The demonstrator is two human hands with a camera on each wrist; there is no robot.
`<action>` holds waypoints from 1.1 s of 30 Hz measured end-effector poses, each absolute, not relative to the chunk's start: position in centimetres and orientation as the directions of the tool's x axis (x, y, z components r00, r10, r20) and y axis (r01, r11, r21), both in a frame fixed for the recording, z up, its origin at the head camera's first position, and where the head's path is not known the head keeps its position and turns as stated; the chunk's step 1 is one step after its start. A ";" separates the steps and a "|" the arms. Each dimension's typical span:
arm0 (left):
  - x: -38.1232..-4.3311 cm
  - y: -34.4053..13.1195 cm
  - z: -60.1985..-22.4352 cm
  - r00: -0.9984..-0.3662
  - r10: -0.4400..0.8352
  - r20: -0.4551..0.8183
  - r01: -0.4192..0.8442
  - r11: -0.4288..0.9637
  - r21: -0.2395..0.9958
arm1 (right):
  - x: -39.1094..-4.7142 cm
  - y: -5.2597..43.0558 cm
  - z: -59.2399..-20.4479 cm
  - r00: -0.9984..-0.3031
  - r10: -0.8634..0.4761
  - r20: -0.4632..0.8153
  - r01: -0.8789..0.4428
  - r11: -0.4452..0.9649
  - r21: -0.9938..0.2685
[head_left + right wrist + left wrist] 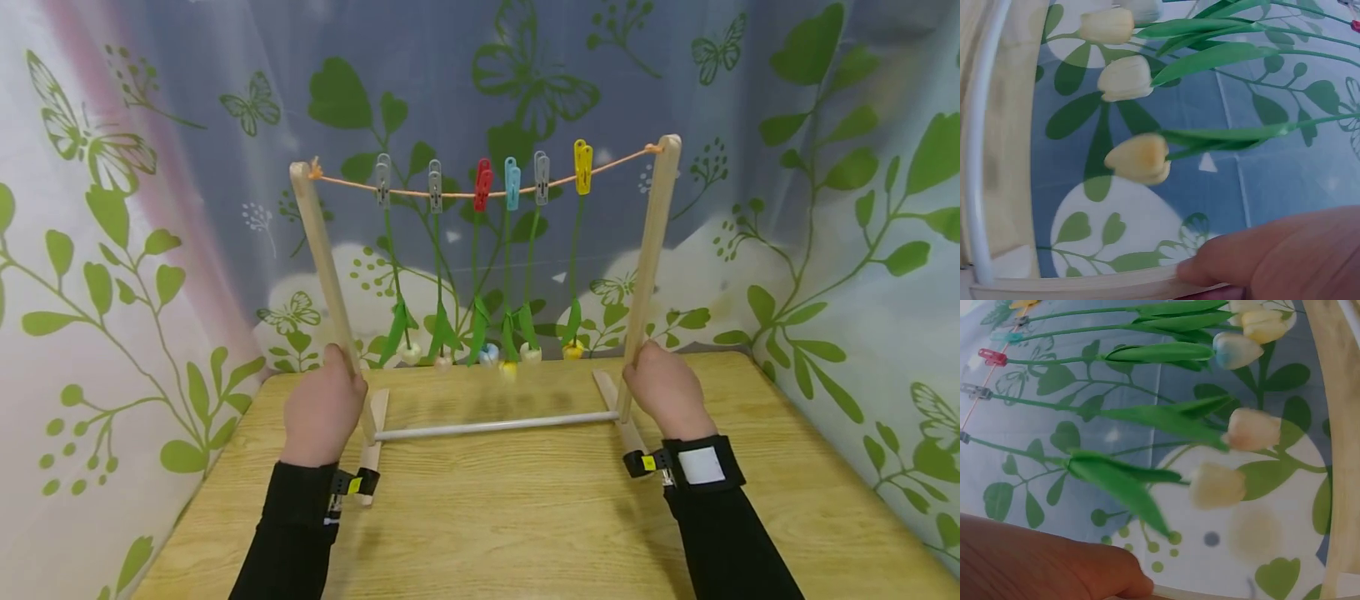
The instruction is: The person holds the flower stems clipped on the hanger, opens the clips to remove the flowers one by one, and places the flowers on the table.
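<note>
My left hand grips the left wooden post of a small rack, low down near its foot. On the other side my right hand holds the right post at a similar height. Between the post tops sags an orange string. Several clothespins are on it: grey, a red one, a light blue one and a yellow one. Artificial tulips hang head-down from them, among them a blue-tinted tulip and a yellow tulip.
A white rod joins the posts near the bottom. Flat wooden feet lie under the posts on the wood-grain table. A curtain printed with leaves and butterflies surrounds the table's back and sides.
</note>
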State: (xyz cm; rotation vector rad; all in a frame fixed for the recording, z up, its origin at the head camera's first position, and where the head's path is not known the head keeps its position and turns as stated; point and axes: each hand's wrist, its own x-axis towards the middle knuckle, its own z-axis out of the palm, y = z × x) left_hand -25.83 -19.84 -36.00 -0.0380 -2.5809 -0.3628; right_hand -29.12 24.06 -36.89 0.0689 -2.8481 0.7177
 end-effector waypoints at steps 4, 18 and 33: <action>-25.3 -20.0 -35.6 -0.855 -0.046 0.517 0.095 0.966 0.242 | -28.4 24.0 -36.1 -0.984 -0.005 0.179 -0.083 0.898 -0.431; -23.5 -20.8 -33.8 -0.904 -0.030 0.427 0.078 0.969 0.233 | -26.7 24.6 -33.8 -0.998 -0.037 0.060 -0.060 0.895 -0.442; -23.7 -20.0 -34.1 -0.888 -0.020 0.460 0.089 0.972 0.215 | -27.7 24.3 -34.6 -0.992 -0.045 0.116 -0.094 0.879 -0.467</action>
